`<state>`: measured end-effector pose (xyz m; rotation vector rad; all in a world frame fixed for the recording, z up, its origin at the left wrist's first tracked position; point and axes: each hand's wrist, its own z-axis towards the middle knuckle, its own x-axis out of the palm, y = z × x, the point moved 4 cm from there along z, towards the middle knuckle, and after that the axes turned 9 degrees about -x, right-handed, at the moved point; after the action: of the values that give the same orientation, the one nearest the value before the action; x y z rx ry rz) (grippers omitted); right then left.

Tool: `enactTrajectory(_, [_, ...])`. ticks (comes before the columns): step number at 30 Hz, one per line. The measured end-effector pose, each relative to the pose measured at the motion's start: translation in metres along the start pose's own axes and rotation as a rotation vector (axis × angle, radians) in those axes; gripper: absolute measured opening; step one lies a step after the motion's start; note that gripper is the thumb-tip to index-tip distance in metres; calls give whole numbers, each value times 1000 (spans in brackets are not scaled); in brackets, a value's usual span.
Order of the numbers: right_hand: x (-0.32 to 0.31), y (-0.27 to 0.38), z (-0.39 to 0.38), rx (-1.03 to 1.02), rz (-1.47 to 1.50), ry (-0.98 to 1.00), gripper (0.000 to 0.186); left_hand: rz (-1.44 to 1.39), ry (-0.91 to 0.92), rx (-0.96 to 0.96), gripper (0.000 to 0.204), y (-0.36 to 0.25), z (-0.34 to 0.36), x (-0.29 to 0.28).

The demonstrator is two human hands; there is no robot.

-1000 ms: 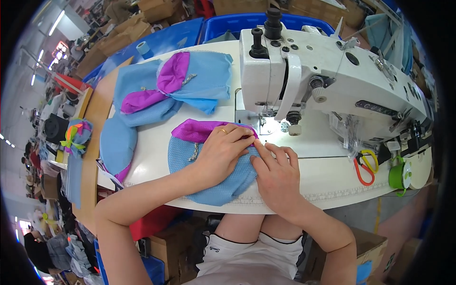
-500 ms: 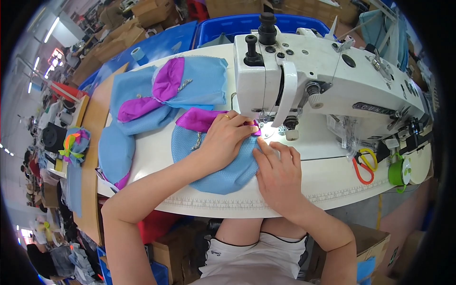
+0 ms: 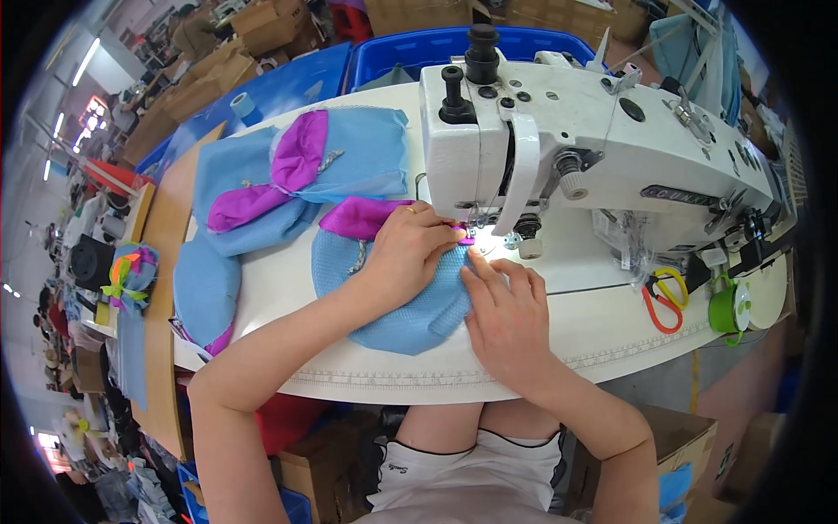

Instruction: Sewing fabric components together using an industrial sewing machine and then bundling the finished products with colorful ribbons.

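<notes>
Blue mesh cloth (image 3: 406,319) w/ purple strip (image 3: 358,218) lies mid-frame, its edge at white sewing machine (image 3: 594,122). L hand (image 3: 408,251): fingers bent, close together, on the strip; cannot tell if pinching. R hand (image 3: 511,314): fingers slightly spread, touching cloth, gripping nothing. Top ctr., blue tub (image 3: 415,46) contains greyish fabric (image 3: 391,78). Machine's dark plate (image 3: 685,194), right, bears lettering.

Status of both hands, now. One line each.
Left hand: fingers bent on the purple fabric; pinching or just pressing, cannot be told.
Right hand: open, fingers at the right edge of the blue fabric.
</notes>
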<state>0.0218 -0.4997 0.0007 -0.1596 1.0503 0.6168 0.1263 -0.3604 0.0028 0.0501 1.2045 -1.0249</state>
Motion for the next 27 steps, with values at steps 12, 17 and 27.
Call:
enactTrajectory(12, [2,-1,-1,-3,5,5,48,-47,60,28,19,5,0,-5])
enactTrajectory(17, [3,0,-4,-9,3,-7,45,-48,84,6,18,3,1,-4])
enactTrajectory(27, [2,0,-2,3,7,9,48,-51,85,15,18,9,4,-3])
